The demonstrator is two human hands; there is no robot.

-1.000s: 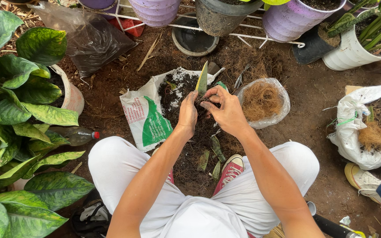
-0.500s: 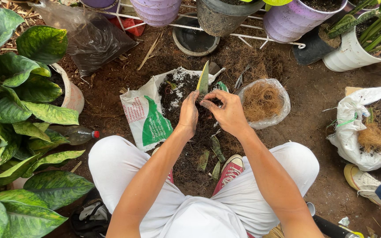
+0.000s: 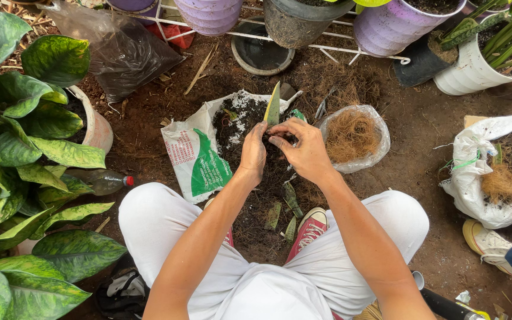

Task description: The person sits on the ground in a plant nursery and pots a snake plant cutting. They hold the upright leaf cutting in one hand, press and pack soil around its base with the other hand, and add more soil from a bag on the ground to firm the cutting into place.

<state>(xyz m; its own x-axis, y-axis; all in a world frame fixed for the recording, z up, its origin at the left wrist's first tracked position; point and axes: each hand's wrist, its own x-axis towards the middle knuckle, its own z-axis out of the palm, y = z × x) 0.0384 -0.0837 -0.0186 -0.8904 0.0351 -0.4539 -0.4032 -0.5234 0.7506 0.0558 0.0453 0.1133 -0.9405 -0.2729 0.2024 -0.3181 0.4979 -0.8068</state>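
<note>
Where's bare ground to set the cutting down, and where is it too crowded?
Bare soil lies between the soil bag and the white pot on the left, and between the fibre bag and the white sack on the right. It is crowded around both hands, the cutting and the cut leaves between the knees.

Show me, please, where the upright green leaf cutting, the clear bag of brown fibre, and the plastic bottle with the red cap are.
green leaf cutting (image 3: pixel 273 106), head view, middle of the blade.
bag of brown fibre (image 3: pixel 352 136), head view, fibre mass inside.
plastic bottle (image 3: pixel 103 181), head view, clear body near the cap.
</note>
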